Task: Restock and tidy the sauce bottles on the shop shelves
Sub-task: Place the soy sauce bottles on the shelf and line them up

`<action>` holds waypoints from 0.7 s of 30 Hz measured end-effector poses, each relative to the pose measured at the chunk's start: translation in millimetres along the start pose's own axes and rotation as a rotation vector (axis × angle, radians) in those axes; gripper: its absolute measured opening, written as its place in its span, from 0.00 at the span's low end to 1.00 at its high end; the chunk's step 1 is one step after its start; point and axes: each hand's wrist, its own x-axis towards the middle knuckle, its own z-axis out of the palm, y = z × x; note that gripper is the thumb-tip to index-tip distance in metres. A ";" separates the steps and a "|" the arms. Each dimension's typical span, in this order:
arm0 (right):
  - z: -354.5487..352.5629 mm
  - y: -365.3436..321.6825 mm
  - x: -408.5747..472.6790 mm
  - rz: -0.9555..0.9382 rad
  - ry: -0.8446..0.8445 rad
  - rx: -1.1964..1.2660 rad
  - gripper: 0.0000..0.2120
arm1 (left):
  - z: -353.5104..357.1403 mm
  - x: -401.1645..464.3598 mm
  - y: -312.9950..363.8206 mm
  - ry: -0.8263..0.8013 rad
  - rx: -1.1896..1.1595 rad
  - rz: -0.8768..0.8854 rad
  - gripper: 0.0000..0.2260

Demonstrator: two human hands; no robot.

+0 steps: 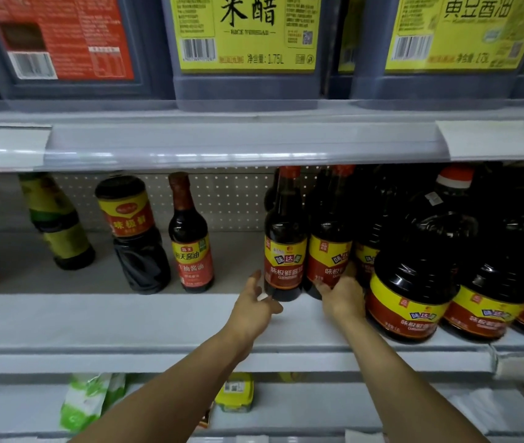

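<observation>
My left hand (256, 302) is loose and spread, its fingers just touching the foot of the left soy sauce bottle (284, 251) on the middle shelf (126, 318). My right hand (343, 297) cups the base of the next bottle (329, 251). I should probably slide both upright, low down, labels forward, snug against the big jugs (411, 292), without tipping them.

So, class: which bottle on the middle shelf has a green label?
The green-labelled bottle at the far left; the other bottles there carry red-and-yellow labels.
</observation>
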 end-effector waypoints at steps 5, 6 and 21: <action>1.6 -3.3 -33.1 -0.033 0.041 0.080 0.34 | -26.7 -17.6 -6.3 0.049 0.004 -0.029 0.29; 3.9 -5.6 -45.2 -0.059 0.042 0.099 0.35 | -32.8 -22.8 -7.8 0.063 -0.010 -0.030 0.27; 131.1 -16.2 -264.5 -0.283 -0.362 -0.161 0.21 | -197.2 -150.0 -114.0 0.232 -0.120 -0.125 0.11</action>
